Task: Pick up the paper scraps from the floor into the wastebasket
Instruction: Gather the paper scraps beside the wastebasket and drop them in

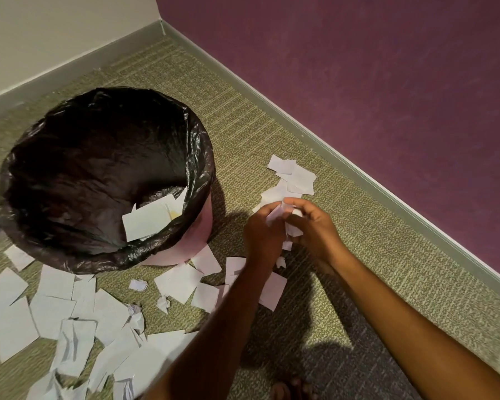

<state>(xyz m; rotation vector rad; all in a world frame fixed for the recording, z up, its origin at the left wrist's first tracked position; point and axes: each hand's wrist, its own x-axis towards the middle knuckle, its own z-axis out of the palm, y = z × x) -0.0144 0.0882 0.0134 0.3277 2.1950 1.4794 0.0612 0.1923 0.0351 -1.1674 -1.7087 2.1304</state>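
Torn white paper scraps [290, 226] are bunched between our left hand [261, 230] and right hand [315, 228], fingers of both curled round them. Guessing we're building one wad per trip. Pink round wastebasket with black plastic liner [195, 235] stands just beside, toward the green carpet's [344, 255] corner, with loose white scraps [55, 307] littered round it.

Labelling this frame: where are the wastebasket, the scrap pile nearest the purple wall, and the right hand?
wastebasket [205, 168]: head view, bag-lined right rim.
scrap pile [299, 177]: head view, top sheet.
right hand [315, 229]: head view, back of hand.
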